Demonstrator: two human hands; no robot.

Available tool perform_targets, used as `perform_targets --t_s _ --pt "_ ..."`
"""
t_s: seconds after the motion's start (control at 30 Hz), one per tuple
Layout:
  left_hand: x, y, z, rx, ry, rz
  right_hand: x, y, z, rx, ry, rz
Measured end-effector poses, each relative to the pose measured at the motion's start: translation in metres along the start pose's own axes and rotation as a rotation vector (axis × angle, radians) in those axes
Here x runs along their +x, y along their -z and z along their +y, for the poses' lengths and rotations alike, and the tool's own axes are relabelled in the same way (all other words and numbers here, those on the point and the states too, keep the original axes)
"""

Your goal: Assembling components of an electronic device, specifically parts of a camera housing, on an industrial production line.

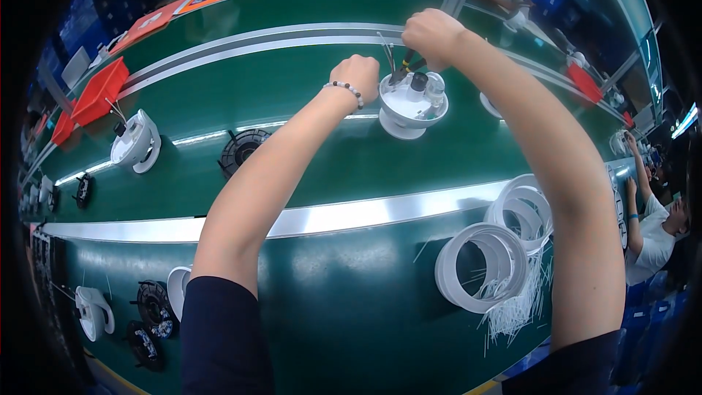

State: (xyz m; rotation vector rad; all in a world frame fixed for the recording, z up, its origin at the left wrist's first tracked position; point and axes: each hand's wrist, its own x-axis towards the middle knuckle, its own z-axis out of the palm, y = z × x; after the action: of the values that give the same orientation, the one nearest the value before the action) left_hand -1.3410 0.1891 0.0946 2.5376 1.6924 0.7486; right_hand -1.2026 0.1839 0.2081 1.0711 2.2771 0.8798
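Note:
A white bowl-shaped plastic housing stands on its round foot on the green bench, ahead of me. Inside it are a black cylindrical part and a clear cup-like part; thin wires rise at its left side. My right hand is closed around the handles of pliers with black and yellow grips, whose tip points into the housing. Against the housing's left rim, my left hand, with a beaded bracelet at the wrist, is closed; its fingers hide whatever they hold.
Nearer, white rings lie beside a heap of white cable ties. More white housings and black ring-shaped parts sit to the left. Red bins stand at far left. A metal rail crosses the bench. Other people work at right.

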Motion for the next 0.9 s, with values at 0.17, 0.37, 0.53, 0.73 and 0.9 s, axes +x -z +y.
perform_targets --t_s 0.17,0.37,0.53,0.73,0.9 --pt "-0.019 0.041 0.003 -0.023 0.024 -0.078 -0.047 0.017 0.027 -0.006 -0.086 0.230" --pt "-0.124 0.120 0.069 -0.695 -0.380 -0.186 -0.210 0.129 0.026 0.539 -0.147 0.629" --pt "-0.248 0.165 0.093 -0.860 -0.666 -0.700 -0.349 0.215 -0.103 0.935 -0.072 0.272" --pt "-0.311 0.154 0.093 -0.826 -0.527 -0.964 -0.327 0.173 -0.217 1.272 0.359 0.003" --pt "-0.292 0.216 0.056 -0.812 -0.546 -0.566 -0.320 0.176 -0.272 1.433 0.111 0.236"
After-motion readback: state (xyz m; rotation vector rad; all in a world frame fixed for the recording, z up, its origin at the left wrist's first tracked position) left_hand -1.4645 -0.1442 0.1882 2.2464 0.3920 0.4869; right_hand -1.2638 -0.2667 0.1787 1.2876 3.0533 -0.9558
